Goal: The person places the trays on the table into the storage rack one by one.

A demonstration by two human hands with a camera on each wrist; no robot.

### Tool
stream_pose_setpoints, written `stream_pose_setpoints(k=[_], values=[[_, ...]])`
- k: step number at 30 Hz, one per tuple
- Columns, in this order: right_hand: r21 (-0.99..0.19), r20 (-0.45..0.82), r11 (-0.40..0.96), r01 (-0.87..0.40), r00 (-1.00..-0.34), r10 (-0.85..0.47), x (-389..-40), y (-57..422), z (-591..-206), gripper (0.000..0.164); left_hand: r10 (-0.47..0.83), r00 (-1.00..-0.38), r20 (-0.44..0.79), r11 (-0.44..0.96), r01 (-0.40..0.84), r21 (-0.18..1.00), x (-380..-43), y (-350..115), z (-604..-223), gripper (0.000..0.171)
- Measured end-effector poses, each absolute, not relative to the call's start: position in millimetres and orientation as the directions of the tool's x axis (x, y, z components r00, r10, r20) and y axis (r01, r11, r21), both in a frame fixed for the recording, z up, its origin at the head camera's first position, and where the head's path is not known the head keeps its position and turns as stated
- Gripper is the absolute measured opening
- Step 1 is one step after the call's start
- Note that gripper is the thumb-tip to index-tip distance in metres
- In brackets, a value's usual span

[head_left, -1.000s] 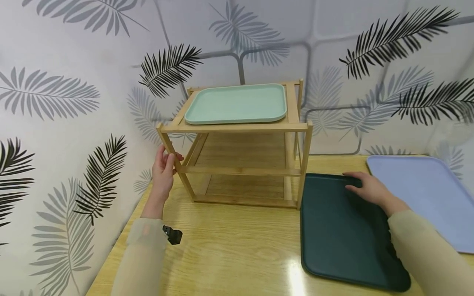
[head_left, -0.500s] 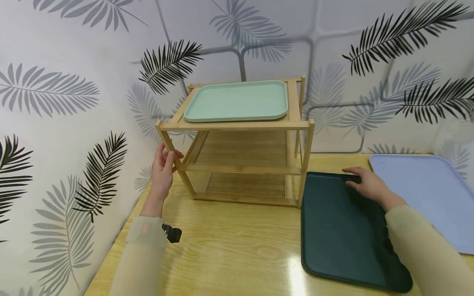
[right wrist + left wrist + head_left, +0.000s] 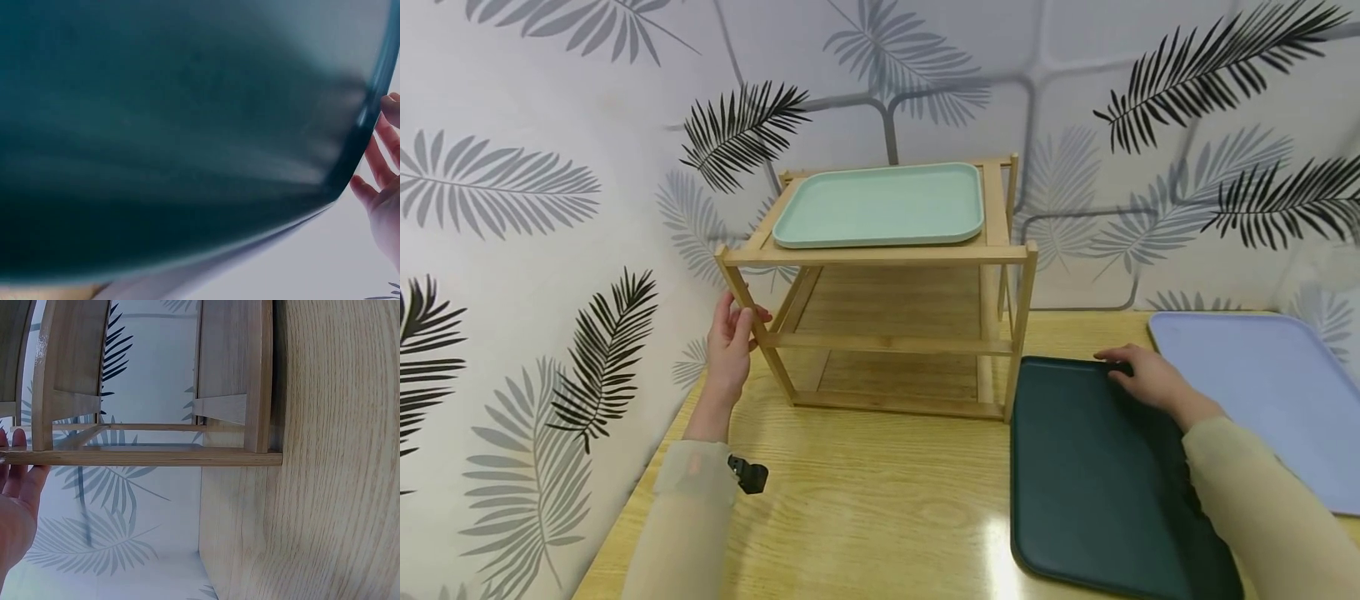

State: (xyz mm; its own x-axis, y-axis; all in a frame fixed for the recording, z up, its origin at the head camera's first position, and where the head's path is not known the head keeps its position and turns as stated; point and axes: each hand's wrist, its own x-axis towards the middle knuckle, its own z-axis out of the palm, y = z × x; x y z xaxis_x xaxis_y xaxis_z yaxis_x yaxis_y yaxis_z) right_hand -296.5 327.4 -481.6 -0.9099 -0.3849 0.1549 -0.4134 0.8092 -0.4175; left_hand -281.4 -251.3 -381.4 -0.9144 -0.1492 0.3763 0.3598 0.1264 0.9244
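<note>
Left hand (image 3: 727, 350) gripping one rack (image 3: 891, 342), right hand (image 3: 1156, 383) pinching one dark tray (image 3: 1090, 483), one mint tray (image 3: 880, 205), one lavender tray (image 3: 1255, 375)

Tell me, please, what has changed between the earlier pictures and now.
The dark tray has shifted slightly toward the head camera, and the right hand, at its far edge, has moved with it. No new hold or release shows. The left hand stays on the rack, with the green tray on top; the lilac tray stays put.
</note>
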Motion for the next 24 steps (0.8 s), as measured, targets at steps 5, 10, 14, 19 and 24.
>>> stream_pose_setpoints(k=[5, 10, 14, 19, 24], values=[[-0.410, 0.137, 0.818, -0.403, -0.914, -0.382, -294, 330, -482, 0.025, -0.136, -0.912, 0.386, 0.119, 0.372, 0.921, -281, -251, -382, 0.044], [-0.411, 0.145, 0.820, -0.398, -0.917, -0.372, -290, 330, -481, 0.018, -0.133, -0.907, 0.400, 0.111, 0.387, 0.915, -282, -252, -383, 0.043], [-0.406, 0.163, 0.822, -0.399, -0.917, -0.365, -285, 330, -482, 0.015, -0.137, -0.904, 0.404, 0.108, 0.392, 0.914, -280, -251, -382, 0.043], [-0.417, 0.165, 0.813, -0.405, -0.914, -0.371, -282, 330, -483, 0.015, -0.148, -0.904, 0.401, 0.118, 0.386, 0.915, -280, -250, -382, 0.043], [-0.391, 0.117, 0.831, -0.395, -0.917, -0.381, -280, 331, -479, 0.014, -0.148, -0.907, 0.394, 0.104, 0.382, 0.918, -282, -250, -382, 0.042]])
